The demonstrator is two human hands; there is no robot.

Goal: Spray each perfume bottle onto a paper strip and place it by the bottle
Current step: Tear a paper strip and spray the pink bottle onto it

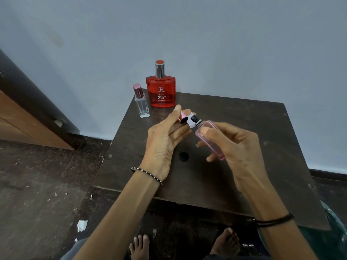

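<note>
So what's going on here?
A person's right hand holds an uncapped pink rectangular glass perfume bottle, its nozzle aimed at a small white paper strip held in the left hand along with the pink cap. A red square perfume bottle and a small clear glass bottle stand capped on the dark wooden table.

Dark tabletop (262, 132) occupying centre frame, standing against blue-grey wall (206, 34); wooden panel (18, 119) running along left edge; floor (37, 175) showing lower left.

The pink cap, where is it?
Centre of the head view: the left hand pinches the pink cap over the table, beside the white paper strip, in front of the red bottle.
</note>
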